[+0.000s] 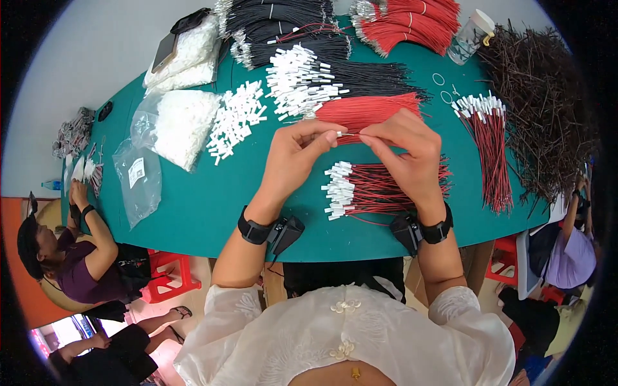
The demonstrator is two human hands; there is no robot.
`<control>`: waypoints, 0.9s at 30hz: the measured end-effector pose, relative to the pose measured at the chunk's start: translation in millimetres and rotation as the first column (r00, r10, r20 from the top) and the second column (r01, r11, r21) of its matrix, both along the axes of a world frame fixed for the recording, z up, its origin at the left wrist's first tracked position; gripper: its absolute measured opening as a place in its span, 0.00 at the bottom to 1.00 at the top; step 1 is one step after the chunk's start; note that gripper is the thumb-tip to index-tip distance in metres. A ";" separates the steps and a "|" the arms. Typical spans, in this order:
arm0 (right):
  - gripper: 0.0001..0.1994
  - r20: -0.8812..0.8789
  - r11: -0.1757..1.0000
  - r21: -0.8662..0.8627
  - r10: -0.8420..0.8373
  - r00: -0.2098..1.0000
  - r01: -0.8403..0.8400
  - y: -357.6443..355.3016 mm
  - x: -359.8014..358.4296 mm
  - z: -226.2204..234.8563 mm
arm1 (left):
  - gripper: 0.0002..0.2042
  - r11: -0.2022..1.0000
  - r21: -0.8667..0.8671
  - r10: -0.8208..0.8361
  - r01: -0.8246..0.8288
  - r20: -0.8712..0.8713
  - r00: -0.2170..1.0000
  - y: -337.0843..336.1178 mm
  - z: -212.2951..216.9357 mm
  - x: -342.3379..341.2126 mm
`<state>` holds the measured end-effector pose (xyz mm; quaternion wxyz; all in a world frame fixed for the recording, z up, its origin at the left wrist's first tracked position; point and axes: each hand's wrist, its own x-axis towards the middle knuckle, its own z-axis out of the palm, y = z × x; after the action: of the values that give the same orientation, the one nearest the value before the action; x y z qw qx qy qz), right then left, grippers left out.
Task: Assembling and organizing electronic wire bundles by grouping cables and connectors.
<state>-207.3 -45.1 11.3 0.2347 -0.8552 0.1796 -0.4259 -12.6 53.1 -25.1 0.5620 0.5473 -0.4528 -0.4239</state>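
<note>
My left hand (297, 151) pinches a small white connector end, and a silvery tip shows at the fingertips. My right hand (407, 145) is closed on the red wire (349, 134) just beside it, so the short piece spans both hands. Most of the wire is hidden by my fingers. Right behind the hands lie a bundle of red wires (367, 110) and a bundle of black wires with white ends (373, 78). Below my right hand rests a pile of red-and-black wires with white connectors (376, 186). Loose white connector housings (237, 119) are scattered left of my left hand.
Bags of white housings (185, 125) and an empty clear bag (138, 183) lie left on the green table (257, 225). More red wires (412, 26), a clear jar (468, 40), a finished-looking wire bundle (489, 151) and a dark wire heap (541, 109) stand right. People sit at both sides.
</note>
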 end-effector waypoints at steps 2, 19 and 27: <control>0.06 0.032 0.999 0.050 0.017 0.999 -0.019 -1.9 0.5 -4.2 | 0.10 1.000 -0.009 0.003 -0.004 -0.035 0.999 -0.2 -1.1 -0.8; 0.04 0.049 0.992 0.129 -0.006 0.999 0.000 -0.7 3.4 -7.8 | 0.09 0.998 -0.061 -0.006 -0.006 -0.196 0.981 -1.1 -3.7 -2.0; 0.05 0.028 0.995 0.102 0.000 1.000 -0.003 0.2 5.6 -10.1 | 0.09 0.998 -0.054 -0.001 -0.008 -0.147 0.989 -0.7 -5.3 -3.0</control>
<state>-201.6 -44.9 1.2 0.2808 -0.8361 0.1969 -0.4281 -15.6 52.4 -30.4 0.6093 0.4998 -0.4206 -0.4495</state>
